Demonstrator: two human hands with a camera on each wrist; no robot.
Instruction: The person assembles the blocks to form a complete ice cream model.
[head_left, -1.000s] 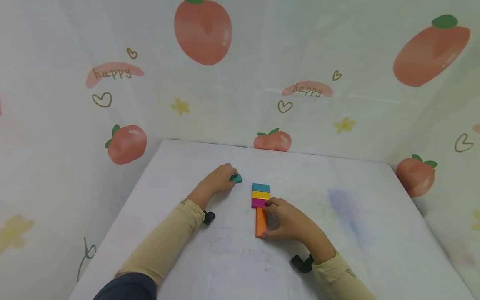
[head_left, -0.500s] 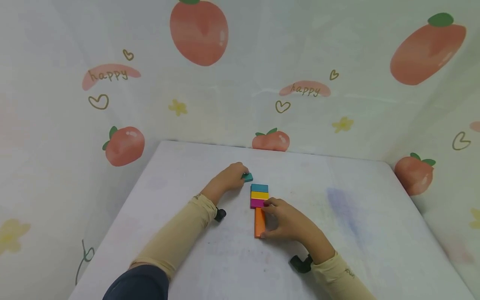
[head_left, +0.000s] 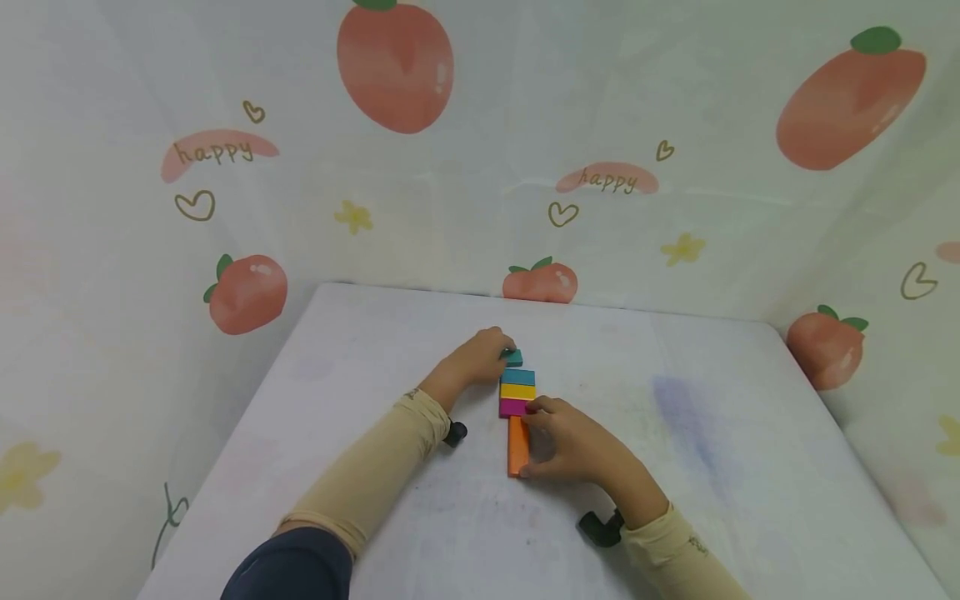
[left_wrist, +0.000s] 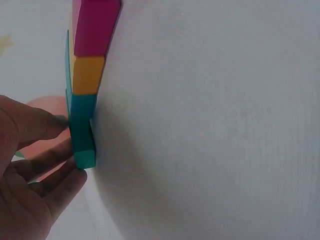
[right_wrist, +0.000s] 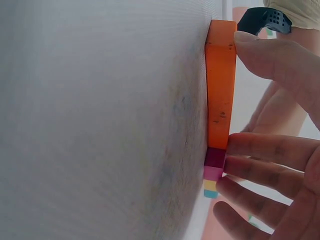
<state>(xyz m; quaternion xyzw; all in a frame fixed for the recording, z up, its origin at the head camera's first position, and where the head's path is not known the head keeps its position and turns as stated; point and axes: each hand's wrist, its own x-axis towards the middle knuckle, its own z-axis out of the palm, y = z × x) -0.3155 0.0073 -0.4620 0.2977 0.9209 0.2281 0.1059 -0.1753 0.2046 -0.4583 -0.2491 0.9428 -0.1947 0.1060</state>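
My left hand pinches a small teal block at the far end of a short row of blocks. The left wrist view has the teal block between thumb and fingers, its end right at the blue block. Behind one another in the row lie a blue block, a yellow block and a magenta block. An orange block extends lengthwise toward me from the magenta one. My right hand holds the orange block, thumb at its near end, fingers by the magenta block.
The blocks lie on a white table with faint stains. A white cloth printed with peaches hangs behind it and at the sides. Each wrist carries a black strap-on camera, such as the right camera.
My left hand has slid the teal block to the right, from left of the row to just behind the blue block. The right hand and orange block have stayed in place.
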